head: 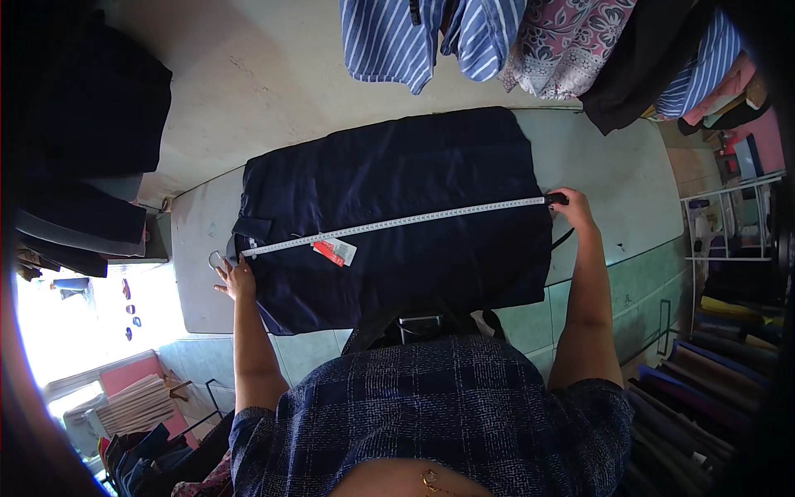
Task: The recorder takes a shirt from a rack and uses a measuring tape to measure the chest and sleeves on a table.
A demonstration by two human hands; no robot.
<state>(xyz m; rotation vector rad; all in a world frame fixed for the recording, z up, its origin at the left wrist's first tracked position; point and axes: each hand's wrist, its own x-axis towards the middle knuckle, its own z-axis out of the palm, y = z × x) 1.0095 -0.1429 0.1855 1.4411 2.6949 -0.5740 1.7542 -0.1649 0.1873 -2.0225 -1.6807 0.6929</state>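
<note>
A dark navy collared garment [397,161] lies flat before me, its collar [253,228] towards the left. Across it runs a white measuring tape [404,222], drawn straight from the collar to the hem. At the collar, my left hand [238,279] holds the tape's end with the thumb side, its other fingers spread. My right hand [574,208] grips the tape's black case [556,199] just past the hem. Below the tape hangs a red and white paper tag [335,251] bearing print. A metal hanger hook [215,258] sticks out beside my left fingers.
Under the garment is a pale table [621,161] with rounded ends. Striped clothes [397,43] and a floral garment [562,50] hang above its far side. Dark clothes [93,112] hang at left. A white wire rack [730,227] and stacked folded fabrics [702,397] stand at right.
</note>
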